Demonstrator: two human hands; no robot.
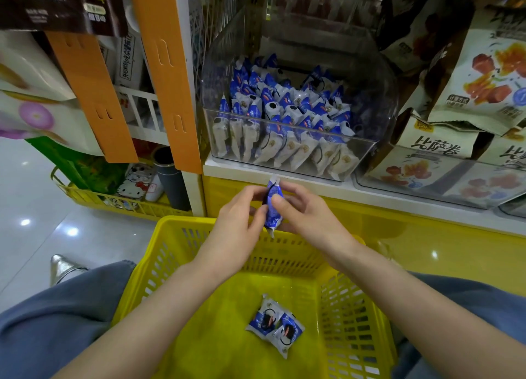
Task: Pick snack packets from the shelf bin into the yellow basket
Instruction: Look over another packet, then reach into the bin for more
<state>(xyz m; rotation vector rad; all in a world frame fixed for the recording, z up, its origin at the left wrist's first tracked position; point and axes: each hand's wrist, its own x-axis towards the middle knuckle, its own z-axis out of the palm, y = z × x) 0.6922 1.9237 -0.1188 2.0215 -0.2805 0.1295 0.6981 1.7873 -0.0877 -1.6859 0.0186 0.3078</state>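
While the left grip (238, 222) and right grip (308, 218) pinch one blue packet (272, 208), nearby boxes (435, 146) read 比萨卷

yellow basket (170, 253) open above, two packets (274, 326) on floor, bin (367, 151) open-topped

Held snack packet (272, 205): blue noted over most of the face, white at the crimped ends.
Two packets in basket (274, 324): white, banded in blue, with a dark round biscuit printed on each.
Yellow basket (350, 307): bright yellow, walls patterned with a slotted grid.
Shelf bin (370, 117): clear.
Binned packets (287, 114): blue above, white below.
Hanging strips (165, 74): orange.
Shelf front (427, 230): yellow, under a white ledge (233, 169).
Trousers (57, 321): grey-blue.
Snack bags (481, 74): cream, printed in red and orange.
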